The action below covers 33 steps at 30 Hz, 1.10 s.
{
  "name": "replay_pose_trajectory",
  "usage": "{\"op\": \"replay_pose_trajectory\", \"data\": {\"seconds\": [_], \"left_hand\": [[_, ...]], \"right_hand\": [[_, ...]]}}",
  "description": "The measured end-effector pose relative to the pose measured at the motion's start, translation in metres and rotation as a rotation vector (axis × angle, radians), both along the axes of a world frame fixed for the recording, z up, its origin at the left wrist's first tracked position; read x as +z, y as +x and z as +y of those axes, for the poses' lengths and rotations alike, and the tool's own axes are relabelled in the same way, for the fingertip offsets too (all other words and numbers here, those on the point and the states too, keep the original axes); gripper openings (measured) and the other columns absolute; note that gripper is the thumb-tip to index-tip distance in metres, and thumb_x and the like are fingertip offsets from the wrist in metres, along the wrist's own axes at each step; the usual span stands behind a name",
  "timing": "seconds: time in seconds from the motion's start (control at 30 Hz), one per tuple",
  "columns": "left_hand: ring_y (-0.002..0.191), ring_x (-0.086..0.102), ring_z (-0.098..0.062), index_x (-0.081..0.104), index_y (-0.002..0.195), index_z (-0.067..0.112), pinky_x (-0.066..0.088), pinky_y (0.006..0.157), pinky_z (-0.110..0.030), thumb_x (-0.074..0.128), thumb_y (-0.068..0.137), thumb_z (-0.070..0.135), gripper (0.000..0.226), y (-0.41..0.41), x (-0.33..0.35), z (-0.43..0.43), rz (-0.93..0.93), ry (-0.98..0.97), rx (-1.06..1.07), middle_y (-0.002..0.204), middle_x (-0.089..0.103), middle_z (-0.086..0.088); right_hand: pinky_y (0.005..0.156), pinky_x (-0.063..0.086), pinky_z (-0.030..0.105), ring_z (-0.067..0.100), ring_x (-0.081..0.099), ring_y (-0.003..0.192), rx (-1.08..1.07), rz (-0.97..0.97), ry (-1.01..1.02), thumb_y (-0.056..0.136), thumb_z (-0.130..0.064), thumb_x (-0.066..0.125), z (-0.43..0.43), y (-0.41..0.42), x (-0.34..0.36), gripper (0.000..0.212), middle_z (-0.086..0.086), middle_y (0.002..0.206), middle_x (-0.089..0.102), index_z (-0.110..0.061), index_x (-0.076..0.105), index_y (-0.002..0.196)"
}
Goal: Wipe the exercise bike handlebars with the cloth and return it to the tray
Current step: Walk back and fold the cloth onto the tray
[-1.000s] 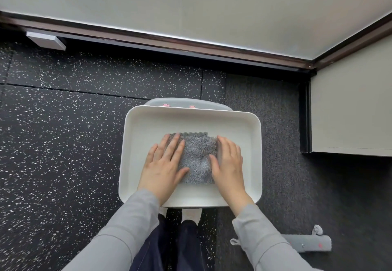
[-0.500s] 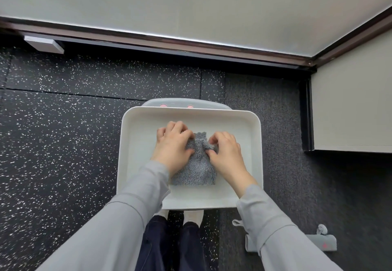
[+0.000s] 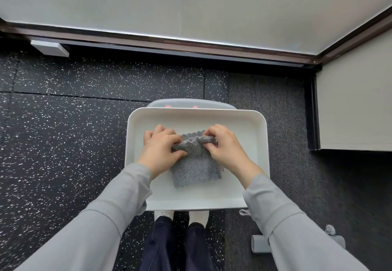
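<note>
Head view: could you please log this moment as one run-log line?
cloth: in white tray, far edge pinched up | left hand: gripping cloth | right hand: gripping cloth | handlebars: not in view

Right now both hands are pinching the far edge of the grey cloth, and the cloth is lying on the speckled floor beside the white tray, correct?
Not quite. The head view shows the left hand and right hand pinching the far edge of the grey cloth, but the cloth lies inside the white tray, not on the speckled floor beside it.
</note>
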<state>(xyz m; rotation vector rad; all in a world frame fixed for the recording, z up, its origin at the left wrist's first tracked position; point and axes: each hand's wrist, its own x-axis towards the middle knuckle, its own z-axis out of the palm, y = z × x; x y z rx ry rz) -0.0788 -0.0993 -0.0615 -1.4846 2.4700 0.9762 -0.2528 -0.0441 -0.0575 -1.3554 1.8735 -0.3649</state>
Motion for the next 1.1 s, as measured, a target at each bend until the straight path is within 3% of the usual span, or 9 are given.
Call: {"op": "replay_pose_trajectory", "data": {"seconds": [0.1, 0.23, 0.33, 0.4, 0.5, 0.63, 0.77, 0.93, 1.1], "left_hand": [[0.105, 0.043, -0.018, 0.064, 0.099, 0.023, 0.011, 0.069, -0.028, 0.071, 0.074, 0.037, 0.030, 0.003, -0.002, 0.003, 0.034, 0.033, 0.079, 0.102, 0.061, 0.006], [0.111, 0.040, -0.016, 0.058, 0.117, 0.032, 0.014, 0.075, -0.026, 0.073, 0.072, 0.034, 0.047, 0.002, -0.002, 0.004, 0.111, 0.076, 0.102, 0.110, 0.054, 0.007], [0.113, 0.037, -0.016, 0.062, 0.110, 0.028, 0.015, 0.078, -0.027, 0.074, 0.071, 0.034, 0.041, -0.003, -0.002, 0.001, 0.113, 0.106, 0.097, 0.114, 0.052, 0.007], [0.112, 0.037, -0.018, 0.064, 0.098, 0.023, 0.016, 0.079, -0.028, 0.074, 0.072, 0.034, 0.030, -0.004, -0.001, -0.001, 0.115, 0.092, 0.105, 0.112, 0.055, 0.007], [0.107, 0.040, -0.019, 0.061, 0.085, 0.019, 0.019, 0.080, -0.031, 0.074, 0.072, 0.031, 0.022, 0.000, 0.001, -0.001, 0.136, 0.082, 0.103, 0.095, 0.057, 0.010], [0.103, 0.044, -0.015, 0.061, 0.088, 0.019, 0.019, 0.081, -0.031, 0.073, 0.073, 0.031, 0.023, 0.006, 0.003, 0.002, 0.166, 0.082, 0.153, 0.073, 0.043, 0.021], [0.105, 0.044, -0.017, 0.062, 0.100, 0.026, 0.019, 0.081, -0.032, 0.070, 0.074, 0.041, 0.031, 0.009, -0.002, 0.001, 0.082, 0.069, 0.147, 0.090, 0.061, 0.007], [0.105, 0.042, -0.024, 0.066, 0.093, 0.016, 0.023, 0.079, -0.034, 0.069, 0.075, 0.045, 0.035, 0.012, -0.007, 0.000, -0.017, 0.060, 0.154, 0.099, 0.058, -0.002], [0.107, 0.043, -0.023, 0.064, 0.084, 0.008, 0.029, 0.089, -0.027, 0.077, 0.072, 0.028, 0.026, 0.013, -0.001, 0.000, 0.188, 0.158, 0.283, 0.110, 0.052, -0.007]], "right_hand": [[0.069, 0.026, 0.020, 0.025, 0.052, 0.087, 0.043, 0.005, -0.025, 0.076, 0.005, 0.057, -0.006, 0.002, 0.001, 0.016, 0.002, 0.086, 0.057, -0.007, 0.063, 0.086], [0.061, 0.027, 0.021, 0.001, 0.041, 0.060, 0.036, -0.058, -0.005, 0.073, 0.003, 0.055, -0.006, 0.004, 0.004, 0.027, 0.002, 0.078, 0.055, -0.022, 0.063, 0.081], [0.053, 0.032, 0.010, -0.003, 0.046, 0.053, 0.003, -0.125, -0.016, 0.071, 0.004, 0.057, -0.003, 0.002, 0.008, 0.035, -0.013, 0.063, 0.052, -0.031, 0.059, 0.073], [0.054, 0.036, 0.012, -0.001, 0.045, 0.051, -0.043, -0.119, 0.000, 0.073, 0.001, 0.060, -0.002, -0.001, 0.007, 0.032, -0.011, 0.064, 0.056, -0.031, 0.059, 0.074], [0.066, 0.036, 0.025, 0.010, 0.049, 0.067, -0.054, -0.063, 0.006, 0.077, -0.002, 0.062, -0.004, 0.000, 0.002, 0.018, 0.004, 0.085, 0.062, -0.018, 0.063, 0.085], [0.086, 0.037, 0.035, 0.027, 0.048, 0.100, 0.041, 0.042, -0.038, 0.078, 0.001, 0.058, -0.013, 0.010, -0.004, 0.015, 0.007, 0.102, 0.060, -0.011, 0.060, 0.088], [0.083, 0.029, 0.036, 0.027, 0.044, 0.106, 0.059, 0.163, 0.044, 0.082, -0.006, 0.057, -0.018, 0.016, -0.009, 0.019, 0.006, 0.106, 0.058, -0.015, 0.055, 0.098], [0.092, 0.030, 0.035, 0.030, 0.044, 0.110, 0.055, 0.167, 0.080, 0.083, -0.008, 0.056, -0.016, 0.016, -0.007, 0.024, 0.013, 0.111, 0.058, -0.011, 0.057, 0.107], [0.084, 0.033, 0.030, 0.029, 0.047, 0.100, -0.022, 0.109, 0.044, 0.081, -0.006, 0.060, -0.001, 0.004, 0.000, 0.017, 0.017, 0.101, 0.058, -0.002, 0.062, 0.097]]}}
